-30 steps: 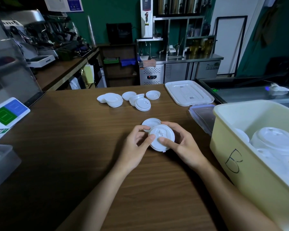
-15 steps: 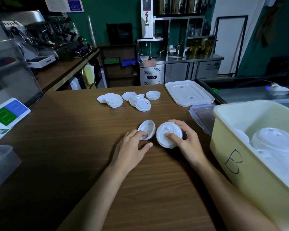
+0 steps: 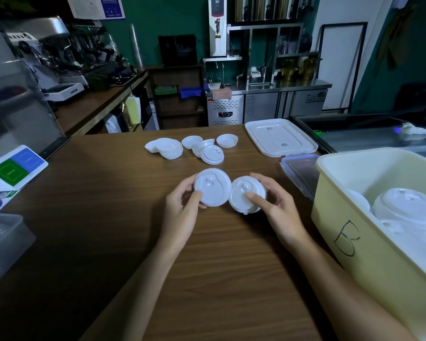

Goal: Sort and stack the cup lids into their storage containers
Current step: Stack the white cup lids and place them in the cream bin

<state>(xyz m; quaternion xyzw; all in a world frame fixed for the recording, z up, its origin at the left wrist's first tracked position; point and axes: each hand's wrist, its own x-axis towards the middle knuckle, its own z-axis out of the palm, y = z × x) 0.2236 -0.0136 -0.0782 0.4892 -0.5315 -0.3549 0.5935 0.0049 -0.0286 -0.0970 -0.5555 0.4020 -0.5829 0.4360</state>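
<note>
Two lids, one in each hand, side by side above the table.

The left hand grips the left lid by its rim, top facing up. The right hand pinches the right lid, thumb on top. The rims touch. The yellow bin marked B sits to the right, nearer the right hand. Loose lids lie farther back.

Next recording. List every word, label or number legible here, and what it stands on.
"B": handwritten in dark marker on the front wall of the yellow bin.
Blue poster, top left: print too small to read.
Green and blue card, far left: print blurred.
Steel fridge: door lettering too blurred to read.
Lid in the left hand, lid stack in the right hand: moulded shapes, no text.
</note>
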